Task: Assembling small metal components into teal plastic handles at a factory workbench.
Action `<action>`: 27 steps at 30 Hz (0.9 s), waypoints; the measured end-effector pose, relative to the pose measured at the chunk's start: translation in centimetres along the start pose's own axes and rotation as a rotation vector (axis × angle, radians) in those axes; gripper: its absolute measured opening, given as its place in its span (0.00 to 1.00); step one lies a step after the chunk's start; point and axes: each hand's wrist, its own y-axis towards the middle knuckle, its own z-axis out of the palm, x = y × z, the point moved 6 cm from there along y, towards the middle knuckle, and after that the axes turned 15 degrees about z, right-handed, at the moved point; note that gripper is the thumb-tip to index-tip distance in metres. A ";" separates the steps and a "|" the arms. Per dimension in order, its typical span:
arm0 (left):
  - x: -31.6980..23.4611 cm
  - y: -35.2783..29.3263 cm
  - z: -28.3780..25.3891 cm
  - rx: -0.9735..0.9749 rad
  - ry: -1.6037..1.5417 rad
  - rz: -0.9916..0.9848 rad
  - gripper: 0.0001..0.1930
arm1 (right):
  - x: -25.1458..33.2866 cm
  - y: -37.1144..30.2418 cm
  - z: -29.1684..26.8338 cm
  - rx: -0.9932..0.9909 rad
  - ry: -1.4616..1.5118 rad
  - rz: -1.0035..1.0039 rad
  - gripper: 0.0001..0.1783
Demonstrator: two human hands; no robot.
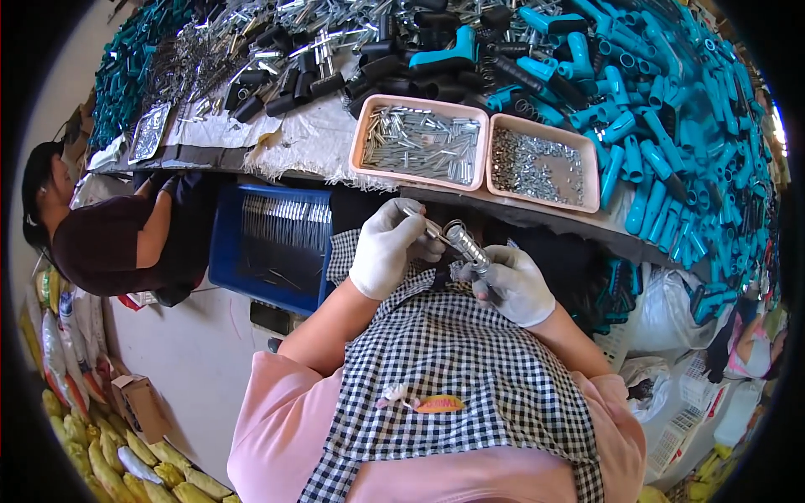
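Observation:
Both my hands wear white gloves and meet in front of my checked apron (pixel 453 360). My left hand (pixel 381 256) is closed in a pinch on a slim metal rod (pixel 433 228), pointed toward the other hand. My right hand (pixel 521 285) wraps round a silver spring-like cylinder (pixel 467 244), its round open end tilted up toward the rod. Rod and cylinder are very close; whether they touch I cannot tell. Just beyond, at the table edge, sit a pink tray of metal pins (pixel 360 151) and a smaller pink tray of small metal parts (pixel 545 202).
Teal pistol-shaped housings (pixel 696 126) are heaped at the right, black sleeves and metal parts (pixel 335 71) across the back. A blue bin (pixel 222 243) with rows of long metal pieces stands left of me. Another person (pixel 105 243) works at the far left, near a cardboard box (pixel 141 408).

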 end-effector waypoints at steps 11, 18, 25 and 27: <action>-5.3 1.8 -3.7 -0.191 0.137 0.278 0.05 | 3.1 -3.5 -1.8 -0.683 -1.085 -0.658 0.16; -1.5 0.6 -0.2 -0.053 0.076 0.120 0.05 | 3.3 -4.1 -0.9 -0.731 -1.182 -0.969 0.16; 0.0 -0.3 1.9 0.020 0.041 -0.017 0.09 | 3.6 -4.6 -0.6 -0.737 -1.239 -1.052 0.18; 0.0 -0.2 2.1 0.098 -0.045 -0.120 0.11 | 3.7 -4.9 -0.6 -0.693 -1.219 -1.075 0.18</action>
